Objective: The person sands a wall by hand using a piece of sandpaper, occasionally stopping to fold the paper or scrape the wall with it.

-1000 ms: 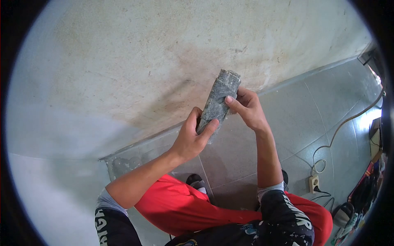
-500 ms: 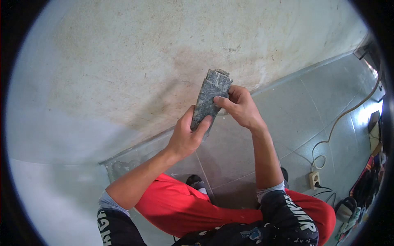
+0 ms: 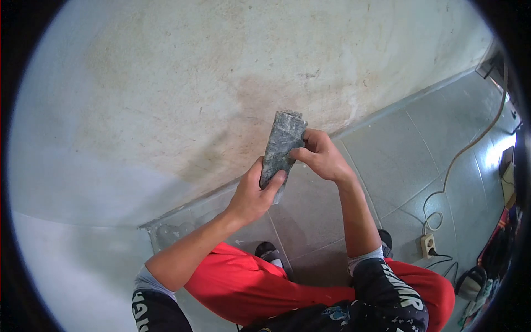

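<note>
A dusty dark-grey piece of folded sandpaper (image 3: 284, 143), its layers showing at the top end, is held up in front of the wall (image 3: 182, 83). My left hand (image 3: 253, 193) is closed round its lower part, thumb across the near face and fingers behind. On the upper right edge, my right hand (image 3: 326, 157) pinches it, with the thumb on the front and the other fingers partly hidden behind. The sandpaper stands nearly upright, leaning slightly to the right.
Grey floor tiles (image 3: 398, 160) meet the stained wall along a low skirting (image 3: 415, 99). To the right lie a white extension socket (image 3: 427, 245) with a plugged-in black cord and a pale cable (image 3: 462, 157). Assorted items (image 3: 498, 249) line the right edge. My red-trousered legs (image 3: 265, 282) are folded below.
Both hands and the sandpaper have come slightly lower in view. The grip stays about the same, with the right hand still pinching the right edge.
</note>
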Motion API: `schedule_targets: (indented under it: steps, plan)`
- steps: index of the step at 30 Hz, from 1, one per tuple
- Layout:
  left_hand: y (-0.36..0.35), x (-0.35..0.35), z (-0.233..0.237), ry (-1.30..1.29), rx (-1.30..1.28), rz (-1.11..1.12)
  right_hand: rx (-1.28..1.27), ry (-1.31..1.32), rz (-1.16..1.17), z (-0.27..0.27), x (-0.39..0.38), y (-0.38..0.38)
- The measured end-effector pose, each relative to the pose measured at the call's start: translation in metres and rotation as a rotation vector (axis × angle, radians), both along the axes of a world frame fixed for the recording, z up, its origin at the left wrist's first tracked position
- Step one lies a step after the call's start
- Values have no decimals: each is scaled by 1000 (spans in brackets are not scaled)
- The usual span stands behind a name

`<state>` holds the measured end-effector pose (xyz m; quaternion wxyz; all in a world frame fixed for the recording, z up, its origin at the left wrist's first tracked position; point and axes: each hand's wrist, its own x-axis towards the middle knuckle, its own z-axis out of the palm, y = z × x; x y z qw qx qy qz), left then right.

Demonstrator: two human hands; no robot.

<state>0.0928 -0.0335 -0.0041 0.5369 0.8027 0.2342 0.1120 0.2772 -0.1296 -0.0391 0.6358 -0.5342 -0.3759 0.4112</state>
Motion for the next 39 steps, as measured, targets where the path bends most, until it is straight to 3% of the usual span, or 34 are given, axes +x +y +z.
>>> schedule_targets:
  steps: [7, 9, 17, 19, 23, 26, 27, 29, 30, 32, 34, 39]
  plan:
    - [4, -2, -1, 9, -49, 5, -98, -53, -6, -9, 1, 3]
    - [6, -1, 1, 21, -55, -31, 53, 48, -13, -10, -1, 4]
    - [0, 8, 5, -48, -158, 17, 112, 177, 16, -2, -2, 8]
    - [7, 4, 2, 70, -87, 22, 142, 210, 26, -3, -2, 9]
    - [7, -3, -6, 113, -61, 6, 70, 95, -330, -1, 35, -12]
    - [5, -7, 0, 242, -4, -88, 222, -1, -798, 9, 88, -40]
    - [5, -8, 1, 284, -5, -135, 174, -134, -968, 8, 109, -49]
    - [5, -10, 1, 331, -4, -182, -158, -413, -1270, 32, 125, -60]
    - [6, -11, -1, 362, 4, -200, -160, -406, -1272, 23, 137, -54]
    - [6, -10, -2, 395, 22, -231, -44, -769, -1518, -14, 160, -36]
    - [6, -10, 0, 398, -14, -245, -61, -810, -1355, -49, 154, -7]
    - [8, -9, -1, 414, -4, -265, -180, -729, -1145, -46, 67, 32]
